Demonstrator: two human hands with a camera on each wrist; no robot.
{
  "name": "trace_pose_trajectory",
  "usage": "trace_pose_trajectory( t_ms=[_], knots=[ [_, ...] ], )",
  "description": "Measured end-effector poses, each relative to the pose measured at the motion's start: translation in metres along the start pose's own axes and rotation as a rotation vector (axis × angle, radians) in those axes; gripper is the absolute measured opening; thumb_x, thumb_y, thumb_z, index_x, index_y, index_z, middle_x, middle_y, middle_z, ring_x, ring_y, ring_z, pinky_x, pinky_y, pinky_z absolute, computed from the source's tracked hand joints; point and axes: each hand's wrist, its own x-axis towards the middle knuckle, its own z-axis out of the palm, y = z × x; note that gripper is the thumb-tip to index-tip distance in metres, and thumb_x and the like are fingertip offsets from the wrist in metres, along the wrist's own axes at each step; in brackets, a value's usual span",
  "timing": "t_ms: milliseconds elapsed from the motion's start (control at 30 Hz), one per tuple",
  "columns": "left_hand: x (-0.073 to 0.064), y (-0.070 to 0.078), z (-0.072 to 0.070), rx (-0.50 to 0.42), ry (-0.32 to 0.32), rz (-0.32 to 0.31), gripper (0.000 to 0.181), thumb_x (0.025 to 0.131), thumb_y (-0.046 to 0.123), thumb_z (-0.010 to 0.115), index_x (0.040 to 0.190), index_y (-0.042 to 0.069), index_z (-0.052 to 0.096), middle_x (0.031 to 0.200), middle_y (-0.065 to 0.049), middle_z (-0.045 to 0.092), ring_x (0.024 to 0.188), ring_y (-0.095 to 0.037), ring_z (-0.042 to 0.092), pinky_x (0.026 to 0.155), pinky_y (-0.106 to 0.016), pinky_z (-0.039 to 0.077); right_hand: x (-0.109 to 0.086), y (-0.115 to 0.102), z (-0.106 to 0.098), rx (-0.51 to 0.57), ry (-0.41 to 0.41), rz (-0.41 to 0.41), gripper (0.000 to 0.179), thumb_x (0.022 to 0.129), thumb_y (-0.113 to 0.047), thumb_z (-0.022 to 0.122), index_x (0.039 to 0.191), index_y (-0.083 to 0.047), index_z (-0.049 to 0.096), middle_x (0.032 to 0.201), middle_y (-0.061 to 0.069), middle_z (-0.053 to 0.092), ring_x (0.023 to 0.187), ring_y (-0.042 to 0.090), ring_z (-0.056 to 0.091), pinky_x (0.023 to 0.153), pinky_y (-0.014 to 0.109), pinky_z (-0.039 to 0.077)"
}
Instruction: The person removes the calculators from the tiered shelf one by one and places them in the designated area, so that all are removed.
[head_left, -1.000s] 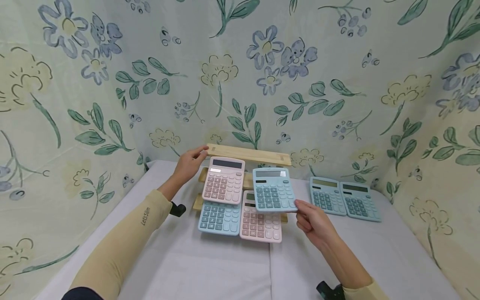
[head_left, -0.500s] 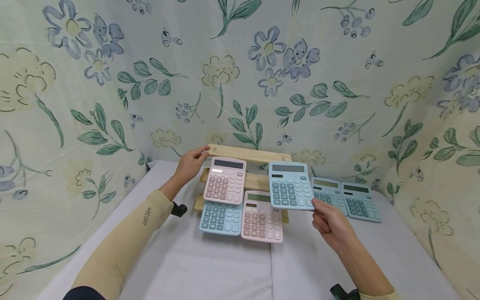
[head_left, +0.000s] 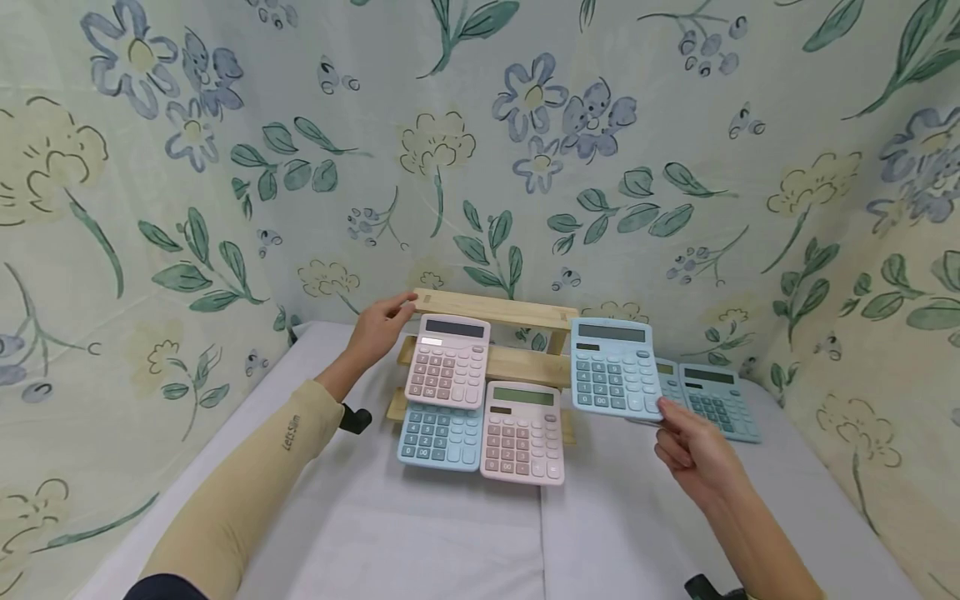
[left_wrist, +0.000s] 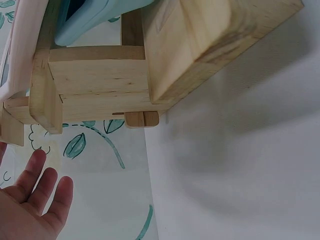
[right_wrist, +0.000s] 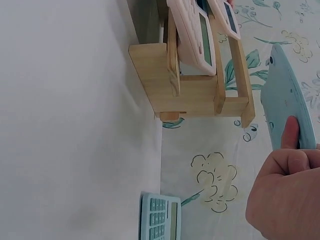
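My right hand (head_left: 701,450) pinches a light blue calculator (head_left: 613,367) by its lower right corner. It is held up, display at the top, beside a wooden rack (head_left: 517,310). In the right wrist view the held calculator (right_wrist: 287,100) shows its back edge-on, a finger lying along it. My left hand (head_left: 378,327) touches the left end of the rack's top rail; in the left wrist view its fingers (left_wrist: 42,187) are spread and fairly straight. On the rack, a pink calculator (head_left: 447,361) sits upper left, a blue calculator (head_left: 440,436) lower left and another pink calculator (head_left: 522,433) lower right.
Blue calculators (head_left: 720,400) stand together at the right rear of the white-covered table (head_left: 465,533), one partly behind the held one. A floral curtain (head_left: 480,167) hangs close behind the rack and along both sides.
My right hand has carried the blue calculator rightward, off the rack's upper right side, uncovering the lower right pink calculator and the middle rail. The left hand has stayed on the top rail.
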Motion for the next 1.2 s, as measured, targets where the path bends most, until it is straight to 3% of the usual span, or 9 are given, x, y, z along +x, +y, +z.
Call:
trace_pose_trajectory(
  t_ms=[400, 833, 1200],
  knots=[
    [0.000, 0.000, 0.001, -0.007, 0.003, -0.012, 0.048, 0.102, 0.054, 0.050, 0.145, 0.035, 0.054, 0.147, -0.008, 0.053, 0.130, -0.029, 0.052, 0.100, -0.052, 0.047, -0.016, -0.013, -0.045, 0.063, -0.026, -0.057, 0.032, 0.109, -0.017, 0.042, 0.120, -0.013, 0.071, 0.100, 0.000, 0.076, 0.051, 0.020, 0.015, 0.052, 0.033, 0.007],
    [0.000, -0.002, 0.002, -0.013, 0.011, 0.001, 0.048, 0.103, 0.054, 0.049, 0.146, 0.034, 0.055, 0.148, -0.007, 0.052, 0.131, -0.029, 0.052, 0.102, -0.052, 0.047, -0.035, -0.020, -0.093, 0.111, -0.031, -0.046, 0.042, 0.111, -0.013, 0.034, 0.118, -0.011, 0.075, 0.104, 0.004, 0.078, 0.053, 0.021, 0.008, 0.053, 0.033, 0.002],
    [0.001, -0.006, 0.003, -0.004, 0.013, -0.005, 0.048, 0.102, 0.056, 0.048, 0.145, 0.036, 0.054, 0.147, -0.007, 0.053, 0.129, -0.029, 0.053, 0.100, -0.052, 0.048, -0.054, -0.018, -0.138, 0.125, -0.021, 0.019, 0.046, 0.112, -0.015, 0.030, 0.117, -0.009, 0.076, 0.105, 0.006, 0.078, 0.055, 0.022, 0.008, 0.054, 0.034, 0.003]
  ],
)
